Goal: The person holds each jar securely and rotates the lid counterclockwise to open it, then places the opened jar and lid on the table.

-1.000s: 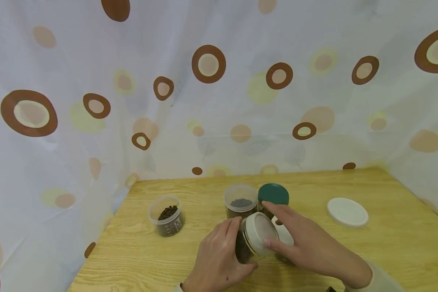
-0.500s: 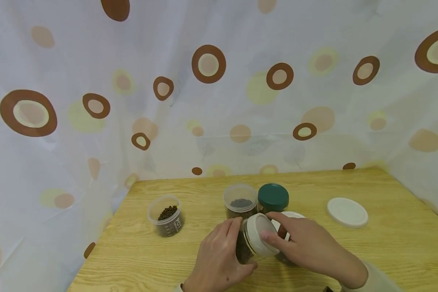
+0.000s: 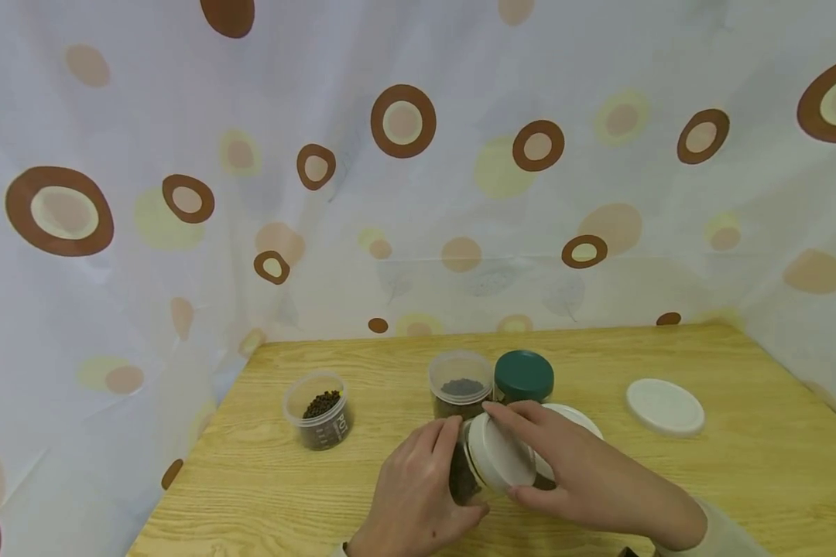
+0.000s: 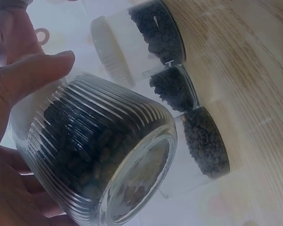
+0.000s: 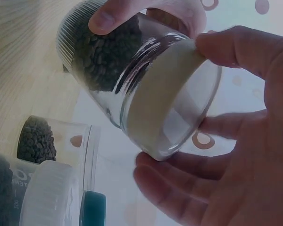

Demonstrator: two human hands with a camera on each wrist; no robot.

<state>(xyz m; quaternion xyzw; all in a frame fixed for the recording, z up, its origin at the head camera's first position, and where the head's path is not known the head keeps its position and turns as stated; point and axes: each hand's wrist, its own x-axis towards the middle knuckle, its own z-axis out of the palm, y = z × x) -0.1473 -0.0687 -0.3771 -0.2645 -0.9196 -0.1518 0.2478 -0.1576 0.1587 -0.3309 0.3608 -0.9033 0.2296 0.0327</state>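
My left hand [image 3: 418, 487] grips a ribbed glass jar [image 4: 94, 141] from its left side. Dark bean-like pieces lie inside the jar, which is tilted with its top toward the right. A white lid [image 3: 503, 456] is on the jar's mouth, and the glass neck shows beside it in the right wrist view. My right hand [image 3: 578, 472] holds this lid by its edge, thumb on one side and fingers on the other. Close behind the jar stand an uncovered clear tub [image 3: 460, 371] of dark pieces and a green-lidded container [image 3: 524, 373].
Partly behind my right hand is a container with a white lid [image 3: 577, 418]. A smaller uncovered tub [image 3: 323, 425] with dark pieces stands at the left of the wooden table [image 3: 265, 495]. Another white lid [image 3: 665, 406] lies flat at the right. A patterned curtain [image 3: 418, 193] hangs behind.
My right hand has shifted from having its thumb on the lid's face to spanning the lid's edge. The lid now leans further over. The left hand and jar have stayed nearly still.
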